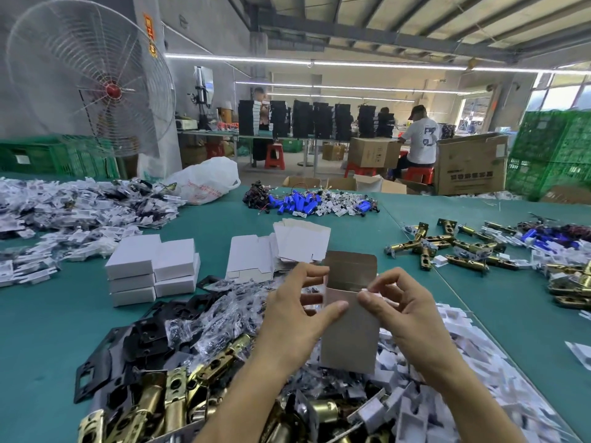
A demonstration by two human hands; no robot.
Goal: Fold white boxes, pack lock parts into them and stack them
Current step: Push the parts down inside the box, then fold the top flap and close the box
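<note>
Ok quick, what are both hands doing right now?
Left hand: holding the box by its left side, thumb on the front.
Right hand: pinching the box's top right corner.

The left grip (297, 311) holds an open white box (350, 334) upright over a heap of lock parts (179, 372), with the thumb on its front. The right grip (403, 311) pinches a small white piece (371, 291) at the box's mouth. To the left, closed boxes (153, 270) sit stacked on the green bench (48, 330).

Folded boxes (153, 270) left of flat blanks (252, 260)
</note>
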